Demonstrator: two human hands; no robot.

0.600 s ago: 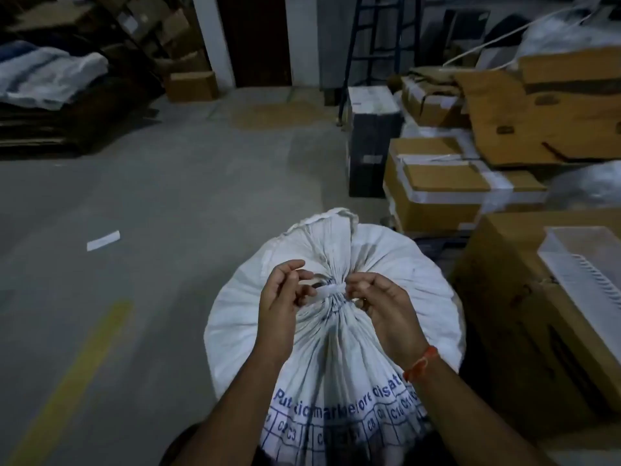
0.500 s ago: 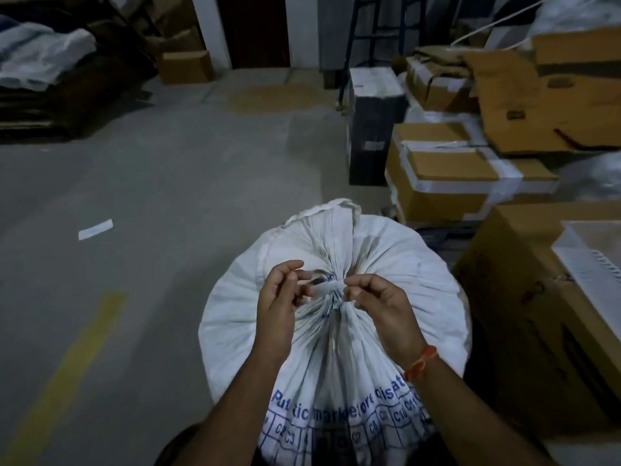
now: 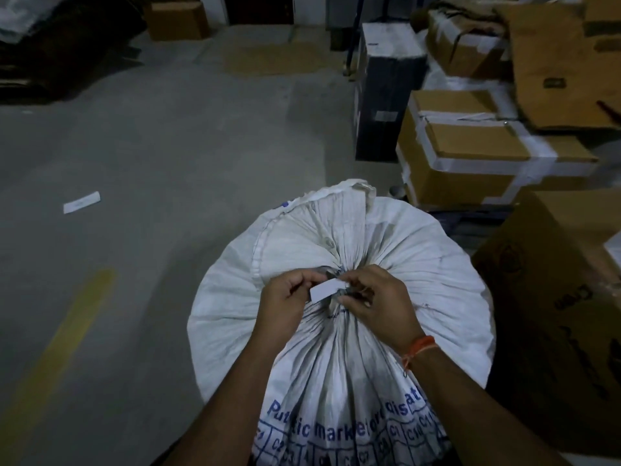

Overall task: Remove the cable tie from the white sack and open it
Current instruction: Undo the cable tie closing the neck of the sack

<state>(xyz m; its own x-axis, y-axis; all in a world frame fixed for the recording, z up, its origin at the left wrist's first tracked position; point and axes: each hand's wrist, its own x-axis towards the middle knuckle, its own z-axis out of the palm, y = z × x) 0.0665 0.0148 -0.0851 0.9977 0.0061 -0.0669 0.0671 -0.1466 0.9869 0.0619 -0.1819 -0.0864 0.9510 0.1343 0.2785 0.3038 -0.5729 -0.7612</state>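
A full white woven sack with blue print stands on the floor right below me, its mouth gathered into a tight neck at the middle. A white flat strip, the cable tie's tag end, sticks out at the neck. My left hand pinches the left end of that strip. On the other side, my right hand, with an orange thread at its wrist, pinches at the gathered neck where the tie sits. The tie's loop around the neck is mostly hidden by my fingers.
Taped cardboard boxes are stacked to the right, and a large brown box stands close beside the sack. A black box is behind. The concrete floor bears a yellow line and a scrap of white paper on the left.
The view has tilted down and closer. The white strip between my hands now shows wider and flatter, tilted up to the right; both hands stay pinched at the neck.
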